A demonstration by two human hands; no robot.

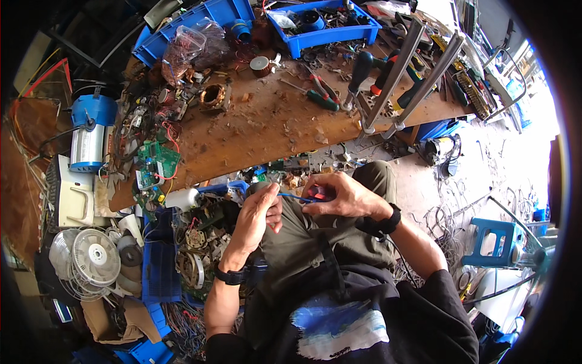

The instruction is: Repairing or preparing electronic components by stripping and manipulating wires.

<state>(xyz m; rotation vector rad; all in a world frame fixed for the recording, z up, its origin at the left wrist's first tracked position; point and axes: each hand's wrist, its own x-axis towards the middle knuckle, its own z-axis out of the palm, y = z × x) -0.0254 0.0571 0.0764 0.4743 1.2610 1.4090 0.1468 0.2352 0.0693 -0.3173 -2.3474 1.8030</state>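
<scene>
Over lap (297,238), L fingers (270,191) pinch blue wire (294,197); R fingers (320,208) clamp red obj. (317,192)

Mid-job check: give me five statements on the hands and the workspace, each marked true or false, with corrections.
1. A thin blue strand spans from the left hand to the right hand. True.
2. The right hand is empty. False: it is closed around a red item.
3. A blue tray of parts sits near the far edge of the workbench. True.
4. Both wrists are bare. False: each wears a black band.
5. A white fan lies at the picture's left. True.
</scene>
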